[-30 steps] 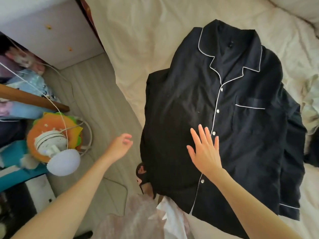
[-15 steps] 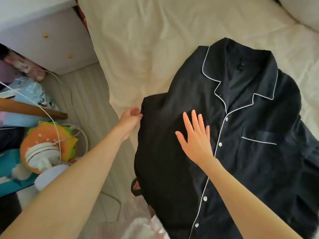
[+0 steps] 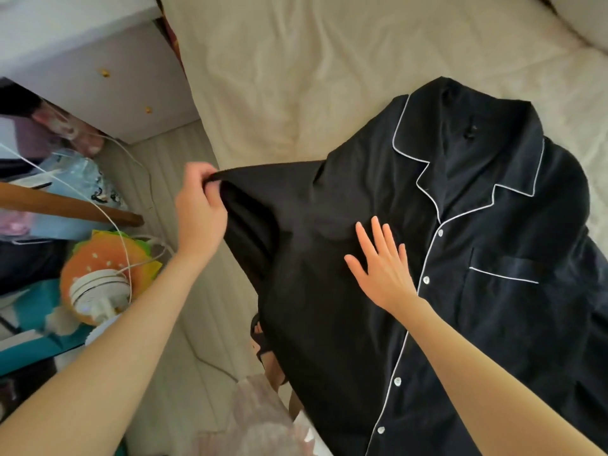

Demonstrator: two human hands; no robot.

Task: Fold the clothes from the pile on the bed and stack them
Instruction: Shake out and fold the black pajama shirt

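Head view: black pyjama shirt (image 3: pixel 477 291) lies face up on bed (image 3: pixel 296 77), collar far, hem toward me, long axis running near to far. Left hand (image 3: pixel 200 212) pinches sleeve edge (image 3: pixel 250 179) at shirt's left side, lifted off bed edge. Right hand (image 3: pixel 381 268) spread flat, pressing shirt front just left of button placket (image 3: pixel 424 281). Sleeve lies left of pressing hand; left hand nearer it. Likely next: sleeve folds inward across chest, right palm marking fold line.

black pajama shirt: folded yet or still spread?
Spread, front up, buttoned. Left hand lifts the sleeve; right hand lies flat on the pajama shirt.
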